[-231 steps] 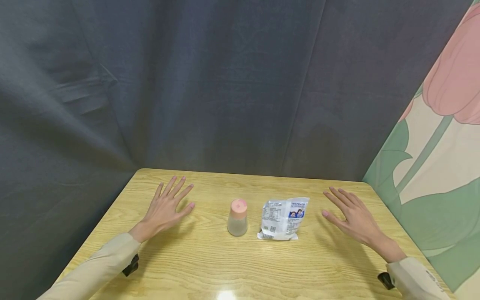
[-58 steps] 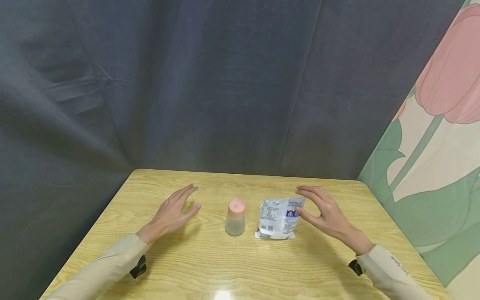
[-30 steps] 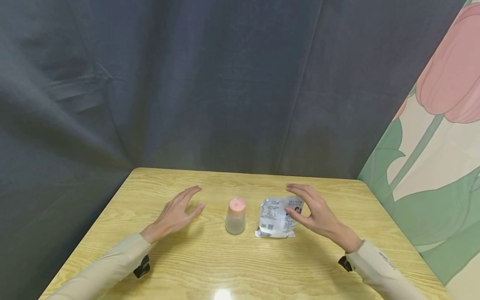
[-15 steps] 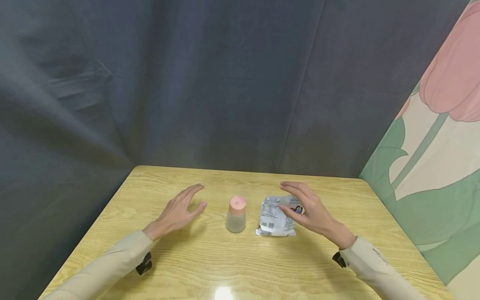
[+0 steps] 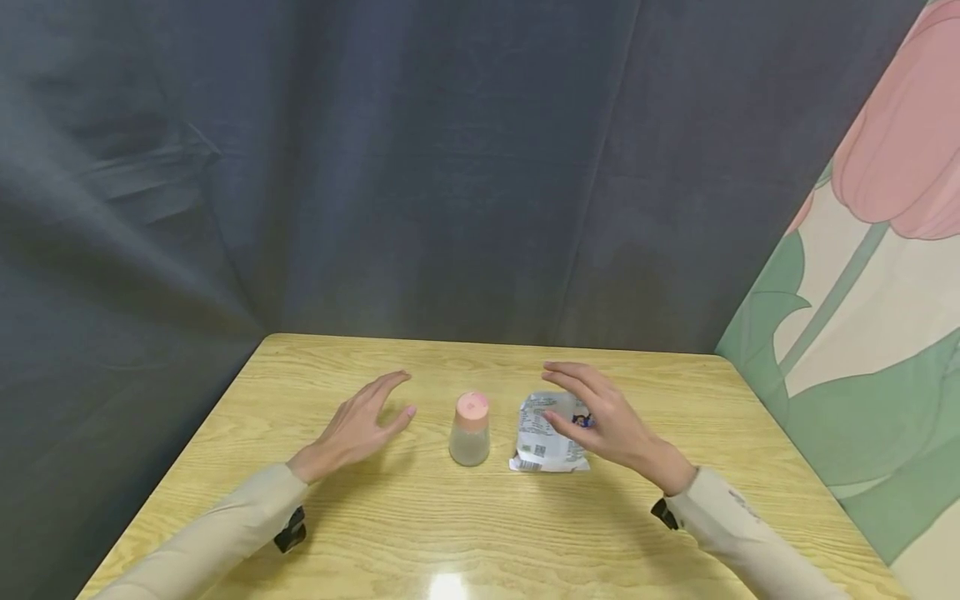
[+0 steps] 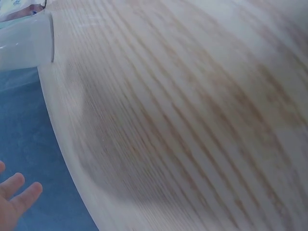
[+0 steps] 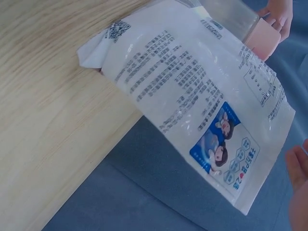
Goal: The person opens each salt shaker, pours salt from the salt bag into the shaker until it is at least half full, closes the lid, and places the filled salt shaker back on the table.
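A small bottle with a clear, frosted-looking body and a pink cap (image 5: 472, 412) stands upright mid-table. Just right of it a white printed plastic packet (image 5: 534, 442) stands on the table, with a blue picture of two cartoon figures (image 7: 216, 139). My right hand (image 5: 603, 419) hovers at the packet's right side, fingers loosely bent and thumb apart, covering part of it in the head view. The right wrist view shows its fingers (image 7: 298, 163) clear of the packet. My left hand (image 5: 354, 427), holding nothing, hovers left of the bottle with fingers extended and thumb spread.
The wood-grain table (image 5: 420, 533) has a dark cloth (image 5: 450, 167) hanging behind its far edge and at the left. A wall with a tulip pattern (image 5: 885, 333) rises along the right side. Each sleeve carries a black wrist device (image 5: 291, 530).
My right hand has moved left from the table's right side to the packet, its fingers bending. The left hand has turned and shifted slightly right. Bottle and packet stay in place.
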Available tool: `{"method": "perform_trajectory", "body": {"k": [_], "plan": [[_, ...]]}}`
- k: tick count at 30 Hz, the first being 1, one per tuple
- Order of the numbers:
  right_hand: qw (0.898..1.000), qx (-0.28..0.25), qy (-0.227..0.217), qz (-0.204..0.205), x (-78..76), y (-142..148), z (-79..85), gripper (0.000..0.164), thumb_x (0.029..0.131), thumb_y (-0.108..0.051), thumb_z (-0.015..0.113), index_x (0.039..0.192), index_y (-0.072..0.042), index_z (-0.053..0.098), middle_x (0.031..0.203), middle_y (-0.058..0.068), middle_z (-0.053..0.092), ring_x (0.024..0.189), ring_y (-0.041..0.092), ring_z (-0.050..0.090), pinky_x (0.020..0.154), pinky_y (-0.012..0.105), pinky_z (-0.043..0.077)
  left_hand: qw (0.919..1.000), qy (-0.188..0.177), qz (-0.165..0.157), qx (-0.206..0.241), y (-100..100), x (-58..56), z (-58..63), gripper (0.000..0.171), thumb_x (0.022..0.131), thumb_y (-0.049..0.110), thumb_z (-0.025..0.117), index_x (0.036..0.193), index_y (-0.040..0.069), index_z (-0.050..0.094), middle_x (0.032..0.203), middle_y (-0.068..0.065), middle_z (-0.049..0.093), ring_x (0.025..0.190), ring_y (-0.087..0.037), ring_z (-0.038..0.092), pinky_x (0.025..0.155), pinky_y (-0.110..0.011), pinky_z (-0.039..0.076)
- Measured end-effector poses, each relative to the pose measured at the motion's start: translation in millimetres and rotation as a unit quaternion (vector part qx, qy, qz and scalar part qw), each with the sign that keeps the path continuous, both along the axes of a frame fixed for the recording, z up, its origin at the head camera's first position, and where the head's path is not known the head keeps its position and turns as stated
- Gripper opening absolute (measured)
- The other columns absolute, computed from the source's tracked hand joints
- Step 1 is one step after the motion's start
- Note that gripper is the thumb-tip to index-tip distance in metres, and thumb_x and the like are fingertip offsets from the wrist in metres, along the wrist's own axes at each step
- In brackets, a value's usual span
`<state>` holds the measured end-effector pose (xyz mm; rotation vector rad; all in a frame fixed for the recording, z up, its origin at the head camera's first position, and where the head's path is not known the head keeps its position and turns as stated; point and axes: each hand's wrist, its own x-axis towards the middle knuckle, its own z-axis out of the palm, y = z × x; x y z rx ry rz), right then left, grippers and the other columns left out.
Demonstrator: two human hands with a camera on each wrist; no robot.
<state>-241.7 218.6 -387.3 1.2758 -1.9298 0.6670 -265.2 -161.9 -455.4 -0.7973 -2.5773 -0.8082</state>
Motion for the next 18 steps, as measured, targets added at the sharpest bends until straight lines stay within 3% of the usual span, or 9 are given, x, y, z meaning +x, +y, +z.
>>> {"method": "perform_trajectory", "body": {"k": [18], "plan": [[0.999,0.034,-0.010,-0.009,2.3,-19.7,0.0,0.041,0.101,-0.028,0.059,0.133,-0.002,0.059,0.137,0.015,0.055,0.122,0.032,0.055,0.107,0.035,0.041,0.9999,-0.013,-0.009,0.003,5.7,1.4,0.0,0.060,0.099,0.046,0.054,0.148,0.013,0.044,0.150,-0.011,0.044,0.133,-0.035,0.045,0.101,-0.061,0.042]]}}
